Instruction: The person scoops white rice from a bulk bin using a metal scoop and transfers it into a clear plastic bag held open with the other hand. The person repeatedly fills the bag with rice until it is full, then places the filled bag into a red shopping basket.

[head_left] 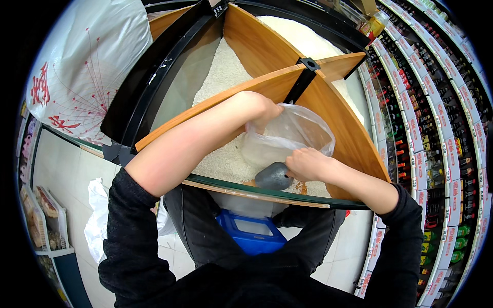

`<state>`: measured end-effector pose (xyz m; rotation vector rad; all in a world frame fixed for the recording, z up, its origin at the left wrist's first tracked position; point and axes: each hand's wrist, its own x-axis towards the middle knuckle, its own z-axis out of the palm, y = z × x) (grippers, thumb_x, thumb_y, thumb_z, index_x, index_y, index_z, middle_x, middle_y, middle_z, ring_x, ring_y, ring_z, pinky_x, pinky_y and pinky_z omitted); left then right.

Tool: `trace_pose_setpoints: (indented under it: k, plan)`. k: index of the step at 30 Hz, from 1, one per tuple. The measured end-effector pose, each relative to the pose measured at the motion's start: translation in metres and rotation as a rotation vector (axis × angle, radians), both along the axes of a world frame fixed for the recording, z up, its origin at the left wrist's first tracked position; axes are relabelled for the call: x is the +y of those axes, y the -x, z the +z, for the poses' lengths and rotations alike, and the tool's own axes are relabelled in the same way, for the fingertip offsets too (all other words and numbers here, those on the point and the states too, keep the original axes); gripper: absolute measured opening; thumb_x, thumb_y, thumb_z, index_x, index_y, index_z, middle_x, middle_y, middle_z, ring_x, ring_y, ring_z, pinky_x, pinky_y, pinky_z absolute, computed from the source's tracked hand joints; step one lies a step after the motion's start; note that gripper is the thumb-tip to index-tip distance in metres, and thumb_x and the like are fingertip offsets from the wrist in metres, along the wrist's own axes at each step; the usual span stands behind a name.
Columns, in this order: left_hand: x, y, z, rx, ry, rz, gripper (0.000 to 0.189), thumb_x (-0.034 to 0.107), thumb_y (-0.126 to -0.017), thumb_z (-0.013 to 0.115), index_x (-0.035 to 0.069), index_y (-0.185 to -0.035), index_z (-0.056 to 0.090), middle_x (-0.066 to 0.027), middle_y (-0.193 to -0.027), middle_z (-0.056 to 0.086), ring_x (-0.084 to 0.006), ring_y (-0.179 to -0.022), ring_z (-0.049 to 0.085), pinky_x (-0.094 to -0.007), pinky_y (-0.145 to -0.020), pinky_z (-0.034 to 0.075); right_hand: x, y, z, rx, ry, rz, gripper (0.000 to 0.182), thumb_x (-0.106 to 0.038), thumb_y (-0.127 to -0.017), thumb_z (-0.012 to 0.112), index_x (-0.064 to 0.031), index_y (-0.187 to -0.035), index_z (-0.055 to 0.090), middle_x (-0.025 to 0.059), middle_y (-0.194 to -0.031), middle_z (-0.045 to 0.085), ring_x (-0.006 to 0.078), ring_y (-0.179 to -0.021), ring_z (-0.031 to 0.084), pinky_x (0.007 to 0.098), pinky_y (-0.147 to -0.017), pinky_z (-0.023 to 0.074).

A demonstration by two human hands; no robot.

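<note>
A clear plastic bag (304,119) stands with its mouth open inside a wooden bin compartment, and something pale, like rice, shows in its lower part. My left hand (264,115) grips the bag's rim on the far left, its fingers partly hidden by the wrist and film. On the near side my right hand (308,163) is closed on the bag's rim. A grey metal scoop (274,176) lies bowl-up against my right knuckles, close to the front glass edge; its handle is hidden. Loose white rice (219,159) covers the compartment floor around the bag.
Wooden dividers (346,119) enclose the compartment, with a glass front edge (231,185) before me. Neighbouring compartments hold more white grain (225,71). A blue plastic stool (252,238) is between my legs. Bottle shelves (427,154) rise right; a large white printed sack (92,65) stands left.
</note>
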<state>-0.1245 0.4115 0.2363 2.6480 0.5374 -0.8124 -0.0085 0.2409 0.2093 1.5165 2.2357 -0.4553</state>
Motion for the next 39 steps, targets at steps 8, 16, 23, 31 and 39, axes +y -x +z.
trace_pose_setpoints:
  k: [8,16,23,31,39]
  plan:
    - [-0.001,-0.005,0.000,0.010,0.010,0.019,0.095,0.017,-0.066,0.081,0.006,-0.145,0.029,-0.0194,-0.128,0.056,-0.0333,-0.117,0.055,-0.0396,-0.094,0.048,0.048,0.059,-0.047,0.225,0.107,-0.109,0.033,-0.025,-0.086,0.061,0.0070,-0.086,0.068,0.0270,-0.081,0.066,0.0401,-0.086,0.064,0.0454,-0.082,0.0491]
    - [-0.006,-0.004,0.011,0.044,-0.028,-0.028,0.091,0.018,-0.067,0.081,0.006,-0.142,0.032,-0.0203,-0.125,0.057,-0.0344,-0.114,0.057,-0.0410,-0.092,0.048,0.039,0.050,-0.059,0.403,0.029,-0.249,0.028,-0.025,-0.086,0.062,0.0014,-0.085,0.068,0.0228,-0.084,0.066,0.0384,-0.082,0.064,0.0441,-0.078,0.0484]
    - [-0.003,-0.006,0.005,0.029,0.012,-0.017,0.092,0.017,-0.066,0.082,0.004,-0.142,0.031,-0.0208,-0.124,0.058,-0.0333,-0.114,0.058,-0.0396,-0.092,0.049,0.007,-0.011,-0.022,0.638,0.140,-0.307,0.021,-0.019,-0.090,0.062,0.0013,-0.090,0.067,0.0191,-0.083,0.066,0.0310,-0.077,0.061,0.0384,-0.073,0.0477]
    - [-0.013,0.002,0.017,0.001,-0.022,-0.015,0.090,0.009,-0.069,0.077,0.004,-0.145,0.028,-0.0208,-0.124,0.058,-0.0327,-0.116,0.056,-0.0372,-0.095,0.048,-0.022,-0.056,0.034,0.916,0.201,-0.412,0.021,-0.017,-0.093,0.060,0.0031,-0.088,0.060,0.0026,-0.075,0.055,0.0099,-0.073,0.046,0.0263,-0.069,0.0416]
    - [-0.007,0.002,0.008,-0.010,-0.022,-0.067,0.089,0.011,-0.075,0.076,0.005,-0.147,0.024,-0.0204,-0.127,0.057,-0.0319,-0.115,0.058,-0.0375,-0.092,0.050,-0.021,-0.079,0.081,0.834,0.105,-0.381,0.022,-0.015,-0.090,0.054,0.0028,-0.083,0.064,0.0058,-0.071,0.060,0.0116,-0.070,0.052,0.0277,-0.068,0.0431]
